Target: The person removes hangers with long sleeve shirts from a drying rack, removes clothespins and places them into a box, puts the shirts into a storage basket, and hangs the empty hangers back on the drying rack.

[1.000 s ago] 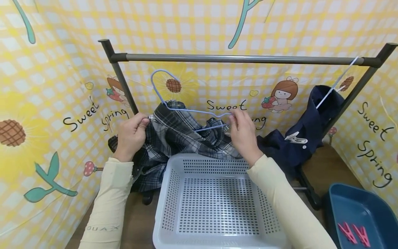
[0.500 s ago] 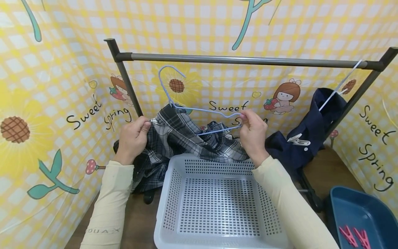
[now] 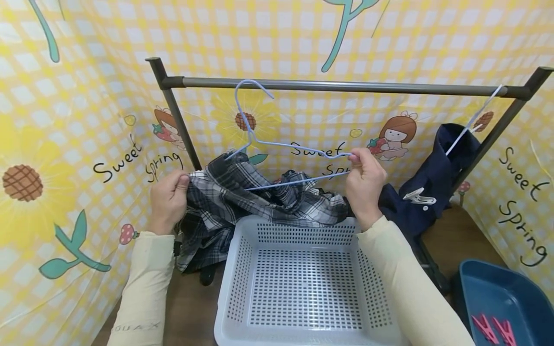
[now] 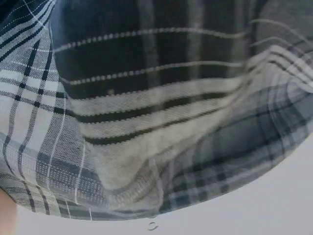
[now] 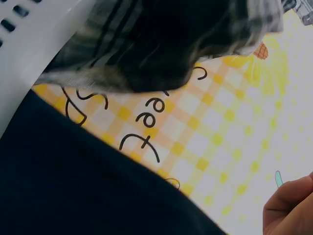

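Note:
A black, grey and white plaid shirt (image 3: 268, 206) hangs bunched behind the basket. My left hand (image 3: 169, 199) grips it at its left side in the head view; plaid cloth (image 4: 161, 107) fills most of the left wrist view. With my right hand (image 3: 365, 185) I pinch the right end of a light blue wire hanger (image 3: 294, 145). The hanger's left end goes into the shirt, where the cloth hides it. Its hook stands up near the rack's bar (image 3: 329, 86). In the right wrist view, part of my right hand (image 5: 288, 208) shows at the lower right corner.
A white perforated basket (image 3: 225, 288) stands in front of me. At right, a navy garment (image 3: 426, 192) with a white clothespin (image 3: 419, 196) hangs from the rack on a hanger. A blue bin (image 3: 480, 278) at lower right holds pink clothespins (image 3: 493, 329).
My right hand has moved right and slightly up with the hanger, whose hook has risen to the bar. My left hand has lately shifted left and down with the shirt.

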### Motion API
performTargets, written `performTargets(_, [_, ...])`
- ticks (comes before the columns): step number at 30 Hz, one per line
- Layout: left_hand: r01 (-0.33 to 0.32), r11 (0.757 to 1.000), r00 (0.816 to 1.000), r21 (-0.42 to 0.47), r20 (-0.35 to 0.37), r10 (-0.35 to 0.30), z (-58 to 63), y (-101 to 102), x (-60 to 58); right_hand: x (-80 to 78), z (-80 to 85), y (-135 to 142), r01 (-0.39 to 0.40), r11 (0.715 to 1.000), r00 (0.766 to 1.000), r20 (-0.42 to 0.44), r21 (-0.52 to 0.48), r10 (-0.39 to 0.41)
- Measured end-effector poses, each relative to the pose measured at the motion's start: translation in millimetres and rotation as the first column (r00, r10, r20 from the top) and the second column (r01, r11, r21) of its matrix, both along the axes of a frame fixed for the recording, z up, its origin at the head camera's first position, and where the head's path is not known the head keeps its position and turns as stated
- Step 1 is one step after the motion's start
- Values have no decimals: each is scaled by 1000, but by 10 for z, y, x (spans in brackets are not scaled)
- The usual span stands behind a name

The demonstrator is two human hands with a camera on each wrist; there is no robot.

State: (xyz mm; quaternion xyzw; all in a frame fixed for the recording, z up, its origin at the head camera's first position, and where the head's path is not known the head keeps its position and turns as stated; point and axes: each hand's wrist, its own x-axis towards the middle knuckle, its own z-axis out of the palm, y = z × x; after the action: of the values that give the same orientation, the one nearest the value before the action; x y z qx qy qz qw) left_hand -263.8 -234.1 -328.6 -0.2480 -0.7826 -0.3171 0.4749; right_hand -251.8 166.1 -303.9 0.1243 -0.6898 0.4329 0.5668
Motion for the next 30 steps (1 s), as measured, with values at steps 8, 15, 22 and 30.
performTargets(8, [-34,979,999,200,13,32,-94,-133,-54,27,22,107,46,999,999,18,-17,-46])
performTargets(15, [-192,928,981,320,39,190,-118,-191,-41,26,23,121,77,994,997,26,-73,-75])
performTargets(22, [-307,836,947,456,60,315,-121,-238,-13,-20,-37,157,59,987,997,63,-148,-51])
performTargets(30, [-296,807,948,511,50,316,-124,-288,4,-56,-51,149,-51,957,994,81,-285,77])
